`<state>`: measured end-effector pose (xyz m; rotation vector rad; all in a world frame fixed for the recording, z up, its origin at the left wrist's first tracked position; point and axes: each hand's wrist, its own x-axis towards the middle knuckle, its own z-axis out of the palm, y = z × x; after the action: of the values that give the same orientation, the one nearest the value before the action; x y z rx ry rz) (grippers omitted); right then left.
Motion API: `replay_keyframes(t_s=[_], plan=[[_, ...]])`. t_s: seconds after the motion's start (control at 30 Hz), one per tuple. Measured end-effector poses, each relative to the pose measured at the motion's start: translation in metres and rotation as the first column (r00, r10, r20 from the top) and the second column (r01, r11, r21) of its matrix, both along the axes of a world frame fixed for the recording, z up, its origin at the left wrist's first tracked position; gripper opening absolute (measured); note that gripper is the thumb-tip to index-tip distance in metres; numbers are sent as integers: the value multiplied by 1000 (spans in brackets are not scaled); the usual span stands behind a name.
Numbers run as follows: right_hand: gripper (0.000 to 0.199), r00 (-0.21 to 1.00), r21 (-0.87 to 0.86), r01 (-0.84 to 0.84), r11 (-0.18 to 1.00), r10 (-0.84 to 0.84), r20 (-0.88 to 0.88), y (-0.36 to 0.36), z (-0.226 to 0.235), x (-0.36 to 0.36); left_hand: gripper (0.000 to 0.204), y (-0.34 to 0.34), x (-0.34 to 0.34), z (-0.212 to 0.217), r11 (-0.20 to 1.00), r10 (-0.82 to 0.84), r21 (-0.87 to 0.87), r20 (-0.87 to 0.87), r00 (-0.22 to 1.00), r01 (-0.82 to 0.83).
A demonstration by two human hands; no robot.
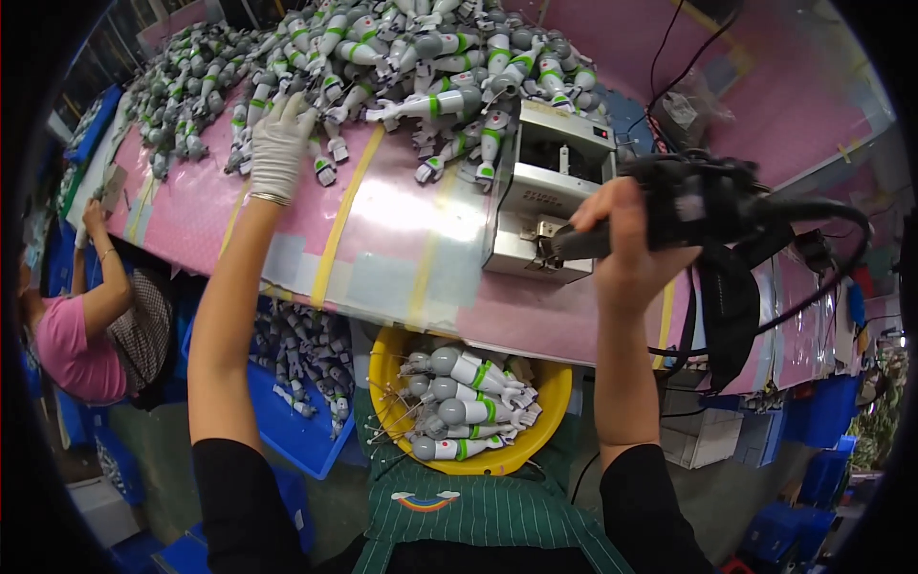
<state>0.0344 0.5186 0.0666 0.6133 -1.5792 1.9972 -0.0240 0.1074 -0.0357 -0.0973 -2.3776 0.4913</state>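
Left hand (280, 145), in a white glove, was stretched far out over the pink table (382, 230), fingers spread and curled down onto the near edge of a big pile of toy parts (382, 57). The parts were grey, white and green limb-like pieces. Whether the hand had closed on any one piece could not be told; it touched those at the pile's edge.

Right hand (626, 239), bare, was wrapped tight around the grip of a black power tool (688, 206). The tool's tip pointed leftward from the hand and met the front of a small grey machine (545, 191), which stood just left of the hand on the table. Black cables (813, 277) ran off the tool to the right of the hand and looped downward.

Below both hands, near the person's lap, sat a yellow bowl (545, 430) with more of the same parts. A blue bin (296, 435) of parts lay under the left forearm. Another person (81, 335) in pink sat far left of the left hand.
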Motion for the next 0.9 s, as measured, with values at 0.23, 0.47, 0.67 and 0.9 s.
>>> replay_keyframes(t_s=[0.23, 0.47, 0.67, 0.9], plan=[[9, 992, 78, -24, 997, 14, 124, 9, -7, -7, 15, 5, -12, -3, 993, -114, -29, 40, 993, 115], [11, 986, -28, -44, 999, 48, 157, 21, -10, -1, 24, 43, 7, -11, 949, -313, 70, 154, 937, 306], [12, 979, -47, -98, 994, 105, 174, 24, -15, 13, 24, 36, -12, -17, 971, 109, 155, 400, 910, -184], [12, 979, -49, -76, 996, 83, 187, 39, -23, 18, 32, 119, 89, 43, 625, -512, 781, 393, 764, 17]])
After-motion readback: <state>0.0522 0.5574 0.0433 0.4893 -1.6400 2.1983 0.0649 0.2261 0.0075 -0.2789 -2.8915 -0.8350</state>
